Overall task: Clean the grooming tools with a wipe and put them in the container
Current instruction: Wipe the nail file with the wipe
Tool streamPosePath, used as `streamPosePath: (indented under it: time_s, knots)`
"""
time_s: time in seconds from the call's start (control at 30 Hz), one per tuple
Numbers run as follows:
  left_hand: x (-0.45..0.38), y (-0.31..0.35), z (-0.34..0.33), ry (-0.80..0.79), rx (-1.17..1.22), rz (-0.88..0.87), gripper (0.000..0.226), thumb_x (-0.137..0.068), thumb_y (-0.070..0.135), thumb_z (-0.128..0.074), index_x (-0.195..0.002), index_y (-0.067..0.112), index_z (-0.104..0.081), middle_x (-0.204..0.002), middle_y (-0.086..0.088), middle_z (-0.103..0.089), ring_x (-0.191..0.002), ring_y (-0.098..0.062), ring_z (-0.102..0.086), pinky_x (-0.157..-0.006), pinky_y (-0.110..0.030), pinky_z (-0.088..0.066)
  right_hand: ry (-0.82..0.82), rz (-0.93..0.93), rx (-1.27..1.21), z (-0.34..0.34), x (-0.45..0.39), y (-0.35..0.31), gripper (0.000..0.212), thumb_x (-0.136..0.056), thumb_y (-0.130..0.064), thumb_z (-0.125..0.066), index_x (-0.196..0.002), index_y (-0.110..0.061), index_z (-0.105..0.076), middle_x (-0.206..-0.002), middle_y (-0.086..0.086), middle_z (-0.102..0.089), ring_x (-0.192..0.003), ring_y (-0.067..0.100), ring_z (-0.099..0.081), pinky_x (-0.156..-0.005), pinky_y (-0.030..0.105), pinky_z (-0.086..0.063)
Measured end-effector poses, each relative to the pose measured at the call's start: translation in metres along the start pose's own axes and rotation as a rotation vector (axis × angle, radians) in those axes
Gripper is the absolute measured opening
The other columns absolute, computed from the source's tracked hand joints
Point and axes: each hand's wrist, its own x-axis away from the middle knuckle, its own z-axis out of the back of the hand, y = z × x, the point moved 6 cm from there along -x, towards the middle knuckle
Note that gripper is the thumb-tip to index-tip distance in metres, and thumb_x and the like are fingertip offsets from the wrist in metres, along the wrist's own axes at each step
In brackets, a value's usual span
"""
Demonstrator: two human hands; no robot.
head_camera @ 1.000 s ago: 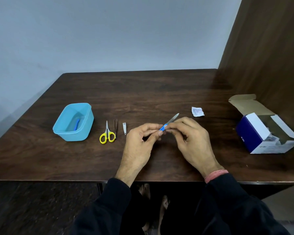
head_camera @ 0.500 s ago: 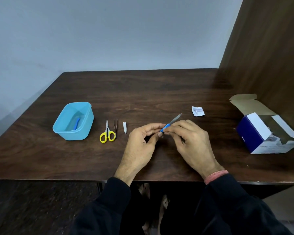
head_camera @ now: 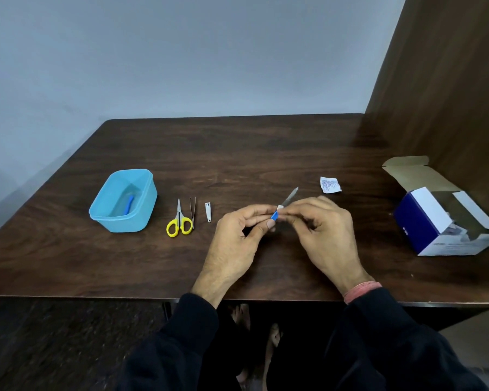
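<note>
Nearby: scissors (head_camera: 179,222), tweezers (head_camera: 192,211), clipper (head_camera: 208,211), open box (head_camera: 446,221).

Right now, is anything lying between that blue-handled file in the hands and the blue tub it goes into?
Yes: the scissors, tweezers and nail clipper lie on the table between the file and the tub. They lie flat, so lifting the file over them should clear.

Bare table (head_camera: 266,148) behind hands: open | left: scissors (head_camera: 179,220), tweezers (head_camera: 192,210), clipper (head_camera: 208,212) in row before container (head_camera: 141,198) | right: wrapper (head_camera: 330,184), box (head_camera: 424,224)
</note>
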Motion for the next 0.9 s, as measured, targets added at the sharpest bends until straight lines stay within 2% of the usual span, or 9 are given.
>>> streamPosePath:
  time_s: [0.13, 0.3, 0.43, 0.57, 0.67, 0.83, 0.9]
  knots:
    - [0.000, 0.002, 0.000, 0.000, 0.000, -0.025, 0.027, -0.109, 0.011, -0.072, -0.129, 0.025, -0.081, -0.114, 0.012, -0.086, -0.108, -0.013, -0.081, -0.112, -0.042, -0.060, 0.074, -0.106, -0.058, 0.004, -0.002, 0.008, 0.021, -0.087, -0.013, -0.095, -0.106, -0.023, -0.090, -0.097, -0.017, -0.082, -0.085, 0.011, -0.073, -0.079, 0.038, -0.062]
    - [0.002, 0.005, 0.002, 0.001, 0.000, -0.019, 0.027, -0.108, 0.009, -0.073, -0.129, 0.026, -0.082, -0.113, 0.015, -0.086, -0.106, -0.008, -0.081, -0.111, -0.034, -0.060, 0.007, 0.100, 0.049, -0.001, 0.004, -0.008, 0.018, -0.096, -0.008, -0.087, -0.108, -0.023, -0.089, -0.105, -0.014, -0.079, -0.093, 0.013, -0.070, -0.080, 0.037, -0.061]
    - [0.002, 0.005, 0.002, 0.002, -0.005, -0.026, 0.029, -0.109, 0.006, -0.071, -0.129, 0.024, -0.082, -0.118, 0.014, -0.085, -0.117, -0.005, -0.079, -0.114, -0.036, -0.058, -0.063, 0.194, 0.149, -0.007, 0.009, -0.014, 0.025, -0.099, -0.004, -0.079, -0.114, -0.024, -0.086, -0.112, -0.013, -0.076, -0.098, 0.013, -0.068, -0.078, 0.037, -0.062]
    - [0.001, 0.004, 0.001, -0.009, -0.003, -0.016, 0.028, -0.109, 0.008, -0.072, -0.129, 0.025, -0.082, -0.116, 0.013, -0.086, -0.116, -0.005, -0.079, -0.116, -0.038, -0.057, 0.028, 0.114, 0.149, -0.002, 0.005, -0.010, 0.015, -0.103, -0.013, -0.078, -0.113, -0.021, -0.085, -0.109, -0.010, -0.077, -0.097, 0.016, -0.072, -0.079, 0.040, -0.062]
    - [0.001, 0.003, 0.001, -0.003, 0.003, -0.019, 0.028, -0.108, 0.006, -0.072, -0.127, 0.025, -0.082, -0.116, 0.012, -0.086, -0.117, -0.006, -0.079, -0.116, -0.039, -0.057, -0.037, 0.157, 0.111, -0.006, 0.007, -0.016, 0.010, -0.105, -0.020, -0.078, -0.112, -0.021, -0.085, -0.110, -0.010, -0.077, -0.100, 0.015, -0.074, -0.081, 0.040, -0.063]
    - [0.001, 0.004, 0.000, -0.009, 0.004, -0.005, 0.026, -0.108, 0.010, -0.073, -0.126, 0.027, -0.082, -0.112, 0.015, -0.086, -0.112, -0.003, -0.079, -0.112, -0.029, -0.057, 0.047, 0.051, 0.132, 0.000, 0.004, -0.007, 0.011, -0.101, -0.015, -0.081, -0.111, -0.019, -0.085, -0.107, -0.010, -0.077, -0.094, 0.007, -0.069, -0.078, 0.039, -0.063]
    - [0.002, 0.005, 0.001, -0.006, 0.002, -0.009, 0.026, -0.109, 0.009, -0.072, -0.126, 0.027, -0.082, -0.112, 0.015, -0.086, -0.113, -0.002, -0.079, -0.112, -0.028, -0.056, 0.010, 0.091, 0.114, -0.003, 0.005, -0.011, 0.010, -0.102, -0.017, -0.081, -0.110, -0.019, -0.085, -0.108, -0.010, -0.077, -0.095, 0.007, -0.069, -0.079, 0.038, -0.063]
